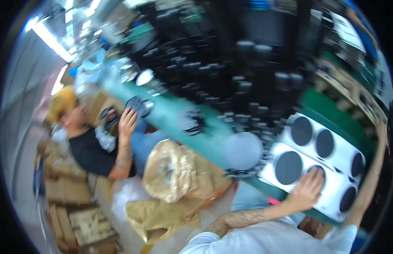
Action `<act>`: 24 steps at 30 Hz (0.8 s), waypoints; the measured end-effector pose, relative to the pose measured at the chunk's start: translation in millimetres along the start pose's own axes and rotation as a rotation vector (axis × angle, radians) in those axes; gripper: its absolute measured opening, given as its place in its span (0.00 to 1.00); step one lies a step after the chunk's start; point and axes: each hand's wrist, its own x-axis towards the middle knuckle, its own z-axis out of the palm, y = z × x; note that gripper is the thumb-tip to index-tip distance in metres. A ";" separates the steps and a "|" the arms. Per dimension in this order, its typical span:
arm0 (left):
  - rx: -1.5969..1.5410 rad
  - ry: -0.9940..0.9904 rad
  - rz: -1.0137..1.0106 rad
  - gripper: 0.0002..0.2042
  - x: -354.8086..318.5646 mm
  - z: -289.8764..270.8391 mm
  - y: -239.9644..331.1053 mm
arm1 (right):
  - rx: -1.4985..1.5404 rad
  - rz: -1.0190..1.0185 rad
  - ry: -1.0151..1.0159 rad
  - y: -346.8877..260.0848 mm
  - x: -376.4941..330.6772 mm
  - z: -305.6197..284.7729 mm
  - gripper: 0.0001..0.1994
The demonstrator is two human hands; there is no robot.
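My left hand (308,190) lies over one of the round black discs on a white panel (282,149), its fingers stretched out and partly covering that disc. Several more black discs (288,168) are set in rows across the panel, which rests on a green surface. At the far right my right arm reaches up, and my right hand (380,129) is beside the edge of a wooden rack (349,91). Its fingers are small and smeared, so whether it grips anything cannot be made out.
A pale grey disc (243,151) sits on the long green bench (171,114), left of the panel. Many dark parts (213,63) lie blurred beyond. At left a co-worker (95,139) handles a black part. Brown paper sacks (167,169) and cardboard boxes (67,189) stand on the floor side.
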 end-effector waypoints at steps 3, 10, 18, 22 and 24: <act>0.086 -0.021 -0.009 0.26 2.7 3.1 -6.2 | 0.400 -0.354 0.538 -56.7 -84.7 -38.0 0.14; 0.106 0.035 0.013 0.23 9.3 -8.9 -2.8 | 1.008 -0.354 0.111 -139.8 -291.3 -153.0 0.19; -0.026 -0.148 -0.101 0.39 24.4 -65.1 -2.1 | 1.318 -0.587 -0.044 -170.1 -346.1 -133.4 0.18; 0.063 -0.113 -0.157 0.40 25.3 -67.4 -32.7 | 1.163 -0.645 0.004 -179.6 -350.8 -128.8 0.19; 0.036 -0.156 -0.131 0.40 21.2 -65.3 -40.8 | 1.209 -0.692 -0.026 -184.6 -352.8 -124.7 0.21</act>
